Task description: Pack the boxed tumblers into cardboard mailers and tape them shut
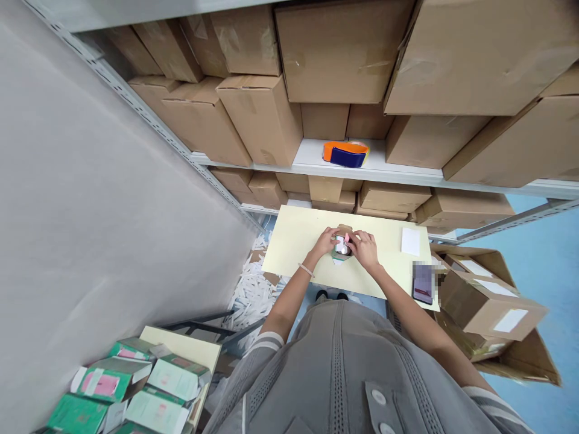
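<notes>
A small green cardboard box (342, 258) stands on the pale yellow table in front of me, its brown flap raised on the far side. Inside it I see something white and shiny, with a small pink piece (347, 237) at the top; the exact kind is too small to tell. My left hand (325, 242) grips the box's left edge, fingers bent over its rim. On the other side, my right hand (364, 248) has its fingers closed at the pink piece, over the box's right edge. My fingertips partly hide the contents.
On the table (289, 241) lie a white paper (411, 241) and a phone (422, 283). Shelves of brown cartons (335, 54) rise behind, with an orange and blue strap (346, 154). Green boxes (106, 380) fill a lower-left table. A large open carton (538, 355) stands right.
</notes>
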The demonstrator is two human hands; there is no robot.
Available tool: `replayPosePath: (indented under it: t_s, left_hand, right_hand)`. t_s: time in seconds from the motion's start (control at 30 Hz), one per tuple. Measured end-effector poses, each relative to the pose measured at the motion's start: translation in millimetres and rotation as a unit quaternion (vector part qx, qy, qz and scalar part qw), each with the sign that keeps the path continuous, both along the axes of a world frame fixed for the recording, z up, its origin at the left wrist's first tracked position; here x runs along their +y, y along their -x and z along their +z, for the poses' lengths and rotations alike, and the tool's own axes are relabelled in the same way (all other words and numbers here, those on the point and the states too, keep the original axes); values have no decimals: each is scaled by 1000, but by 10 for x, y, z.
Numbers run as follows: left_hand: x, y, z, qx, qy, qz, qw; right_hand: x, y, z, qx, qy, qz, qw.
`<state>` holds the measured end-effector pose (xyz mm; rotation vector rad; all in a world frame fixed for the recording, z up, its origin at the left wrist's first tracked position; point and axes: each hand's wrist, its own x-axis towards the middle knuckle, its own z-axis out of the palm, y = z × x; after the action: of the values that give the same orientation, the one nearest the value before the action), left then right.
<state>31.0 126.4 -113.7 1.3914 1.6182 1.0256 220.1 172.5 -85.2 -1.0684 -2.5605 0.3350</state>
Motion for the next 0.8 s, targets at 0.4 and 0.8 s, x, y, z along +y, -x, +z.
replayPosePath:
  t_s: [0.4,0.8]
  left_hand:
    - [-31,21,-10,22,11,9,1000]
    - [-80,-18,153,67,21,16,997]
  right_hand:
    - [68,116,3,15,-25,7,1000]
    - [-33,74,-5,5,-55,4,998]
